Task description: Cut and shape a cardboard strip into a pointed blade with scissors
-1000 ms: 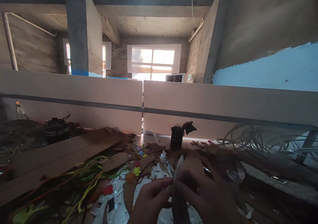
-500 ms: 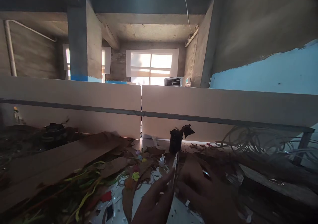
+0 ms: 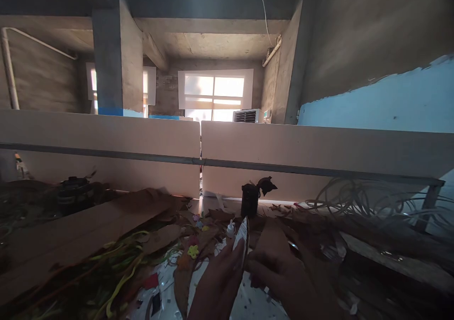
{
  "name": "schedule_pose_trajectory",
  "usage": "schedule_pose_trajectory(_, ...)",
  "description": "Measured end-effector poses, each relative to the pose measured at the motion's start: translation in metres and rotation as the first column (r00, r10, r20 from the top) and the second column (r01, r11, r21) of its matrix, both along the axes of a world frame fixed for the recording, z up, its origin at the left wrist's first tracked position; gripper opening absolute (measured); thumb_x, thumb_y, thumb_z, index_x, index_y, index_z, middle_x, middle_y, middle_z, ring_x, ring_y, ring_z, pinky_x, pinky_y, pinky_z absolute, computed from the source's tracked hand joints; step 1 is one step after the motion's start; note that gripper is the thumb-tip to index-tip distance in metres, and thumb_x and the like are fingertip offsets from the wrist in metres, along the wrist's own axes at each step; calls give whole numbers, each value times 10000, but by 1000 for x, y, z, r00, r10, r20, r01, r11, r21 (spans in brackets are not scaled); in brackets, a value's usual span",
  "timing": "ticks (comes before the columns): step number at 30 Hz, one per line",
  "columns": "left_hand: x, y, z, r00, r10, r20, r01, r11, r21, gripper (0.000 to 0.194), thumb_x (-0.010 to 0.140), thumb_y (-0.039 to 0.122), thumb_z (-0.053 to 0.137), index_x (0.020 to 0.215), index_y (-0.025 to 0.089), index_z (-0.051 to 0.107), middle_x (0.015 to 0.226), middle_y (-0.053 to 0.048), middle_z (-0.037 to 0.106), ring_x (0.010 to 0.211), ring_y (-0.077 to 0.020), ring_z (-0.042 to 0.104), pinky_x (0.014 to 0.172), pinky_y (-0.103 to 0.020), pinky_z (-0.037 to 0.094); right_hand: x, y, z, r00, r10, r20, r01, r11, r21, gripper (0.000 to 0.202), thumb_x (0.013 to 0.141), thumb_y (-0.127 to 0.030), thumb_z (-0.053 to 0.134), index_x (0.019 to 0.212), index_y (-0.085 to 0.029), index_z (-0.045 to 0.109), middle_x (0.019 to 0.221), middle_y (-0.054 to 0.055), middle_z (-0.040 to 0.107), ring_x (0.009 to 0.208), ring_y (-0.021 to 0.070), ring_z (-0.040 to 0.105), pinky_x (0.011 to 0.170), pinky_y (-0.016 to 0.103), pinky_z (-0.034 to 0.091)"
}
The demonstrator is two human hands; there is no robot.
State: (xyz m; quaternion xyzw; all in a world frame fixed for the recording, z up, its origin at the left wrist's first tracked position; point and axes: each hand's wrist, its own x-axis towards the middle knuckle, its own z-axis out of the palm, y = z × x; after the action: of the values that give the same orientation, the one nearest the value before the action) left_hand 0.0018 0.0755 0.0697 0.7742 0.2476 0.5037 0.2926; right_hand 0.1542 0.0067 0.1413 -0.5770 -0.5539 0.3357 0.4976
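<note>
Just this side of that black cylindrical container, the left hand still pinches the thin, pointed, white-faced piece, its face turned more into view now; the right hand curls beside it, grip unclear to me.

a rough workshop interior, indicated by bare concrete walls, a square pillar and an exposed pipe. a cluttered counter is backed by pale partition panels braced with a metal rail. brown sheet scraps, yellow-green cords, a small white bottle and coiled tubing are strewn across it. daylight is admitted through windows.
</note>
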Motion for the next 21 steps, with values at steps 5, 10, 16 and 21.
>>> schedule_pose_trajectory(5,1,-3,-2,1000,21,-9,-21,999,-32,384,946,369,528,1324,415,572,1420,13,566,1306,-217,527,1101,-358,406,-1,1,-2,998,-58,-1,58,997,-59,236,775,-411,682,714,-187,728,614,-12,655,641,157,637,596,218,506)
schedule_pose_trajectory(10,0,2,-6,1000,-13,-23,12,1000,-10,396,961,378,499,1354,396,547,1445,2,539,1334,-225,495,1107,-370,401,-3,-3,-1,997,-81,4,82,994,-78,262,766,-439,683,769,-182,731,618,-13,646,629,149,616,541,208,468)
schedule_pose_trajectory(16,0,7,-7,997,-46,-60,46,999,-9,409,972,377,487,1380,391,518,1460,1,523,1336,-232,492,1105,-381,407,-2,0,-2,997,-71,43,74,994,-81,259,784,-423,650,777,-173,716,629,-8,648,631,145,605,545,215,437)
schedule_pose_trajectory(21,-1,-1,0,998,-50,-29,49,998,-36,394,963,402,500,1354,385,547,1422,3,563,1316,-228,516,1093,-364,426,-4,0,2,997,-46,62,50,996,-71,247,791,-417,641,757,-178,690,619,-25,616,610,130,578,537,211,409)
